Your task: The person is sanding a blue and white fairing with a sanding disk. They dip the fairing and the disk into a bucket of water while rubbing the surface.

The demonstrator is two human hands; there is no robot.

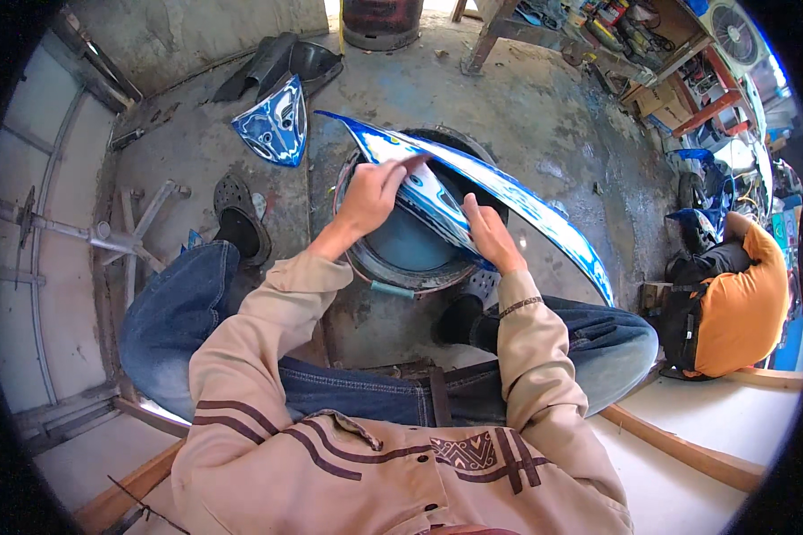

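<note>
Over a round dark basin (419, 282) of cloudy bluish water lies a long, forked blue-and-white plastic panel (377, 145), like a motorcycle fairing. Its longer arm sweeps out to the right, past my right knee. My left hand (366, 201) is closed on a small reddish-brown piece that looks like sandpaper (413, 164), pressed against the panel near where it forks. Gripping the edge of the shorter arm is my right hand (495, 239), thumb on top and fingers partly hidden beneath. A pale teal bar (393, 290) sits on the basin's near rim.
A smaller blue-and-white panel (274, 125) lies on the concrete floor beside black plastic parts (281, 67). A metal stand (107, 236) is at left, a cluttered workbench (544, 40) at far right. A person in an orange shirt (739, 303) crouches at right near a motorcycle (700, 192).
</note>
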